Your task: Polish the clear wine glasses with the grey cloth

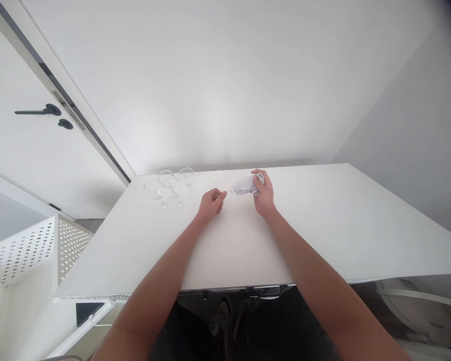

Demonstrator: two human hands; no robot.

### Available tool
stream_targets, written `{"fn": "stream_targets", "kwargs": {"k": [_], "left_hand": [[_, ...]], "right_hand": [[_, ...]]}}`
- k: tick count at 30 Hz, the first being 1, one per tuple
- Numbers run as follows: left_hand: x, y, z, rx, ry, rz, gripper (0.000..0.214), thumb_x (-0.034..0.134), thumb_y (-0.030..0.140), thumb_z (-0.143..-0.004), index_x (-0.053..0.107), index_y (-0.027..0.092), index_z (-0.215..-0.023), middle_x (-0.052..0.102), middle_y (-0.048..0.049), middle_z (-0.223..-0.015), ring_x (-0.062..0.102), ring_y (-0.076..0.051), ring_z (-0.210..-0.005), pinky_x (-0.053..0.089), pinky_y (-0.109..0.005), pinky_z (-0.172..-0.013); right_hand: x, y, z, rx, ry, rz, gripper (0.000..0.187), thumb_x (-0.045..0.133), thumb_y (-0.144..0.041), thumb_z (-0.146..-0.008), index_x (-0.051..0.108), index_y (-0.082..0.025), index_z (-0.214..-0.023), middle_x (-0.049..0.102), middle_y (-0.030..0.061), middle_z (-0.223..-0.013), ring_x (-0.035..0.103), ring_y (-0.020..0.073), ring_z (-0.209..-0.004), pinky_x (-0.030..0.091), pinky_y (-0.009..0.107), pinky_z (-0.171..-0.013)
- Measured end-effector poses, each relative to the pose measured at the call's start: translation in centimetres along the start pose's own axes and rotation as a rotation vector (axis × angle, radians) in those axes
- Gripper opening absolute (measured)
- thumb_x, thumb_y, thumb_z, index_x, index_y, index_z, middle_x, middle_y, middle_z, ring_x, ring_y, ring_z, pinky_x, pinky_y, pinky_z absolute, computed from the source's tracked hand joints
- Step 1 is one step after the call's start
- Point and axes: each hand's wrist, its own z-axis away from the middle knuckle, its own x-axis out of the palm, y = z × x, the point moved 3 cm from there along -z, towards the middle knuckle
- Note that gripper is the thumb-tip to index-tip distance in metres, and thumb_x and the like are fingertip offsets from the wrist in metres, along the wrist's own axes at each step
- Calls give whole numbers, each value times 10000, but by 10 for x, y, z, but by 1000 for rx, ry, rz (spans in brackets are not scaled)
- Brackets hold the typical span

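Observation:
A clear stemmed glass (242, 187) lies sideways in the air between my two hands, its bowl to the right. My left hand (212, 202) is closed in a pinch at the thin stem end; the foot itself is hard to make out. At the bowl's mouth, my right hand (263, 193) grips a white cloth (260, 178) against the glass. Whitish cloth seems to show through the bowl, though how far it reaches inside is unclear. To the left of my left hand, several clear glasses (171, 184) stand close together on the white table (304, 215).
A pale wall (225, 100) rises behind the table's back edge. At the left is a white door with a black handle (37, 111). A white perforated panel (73, 243) stands by the table's left side. Dark objects show below the front edge.

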Motion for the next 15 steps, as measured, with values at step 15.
{"fn": "stream_targets", "kwargs": {"k": [15], "left_hand": [[4, -6, -1, 27, -124, 0, 274, 731, 432, -815, 667, 166, -825, 618, -38, -756, 572, -140, -669, 500, -282, -600]], "right_hand": [[0, 0, -1, -27, 6, 68, 217, 657, -479, -889, 639, -311, -1025, 467, 6, -865, 426, 173, -733, 381, 292, -638]]}}
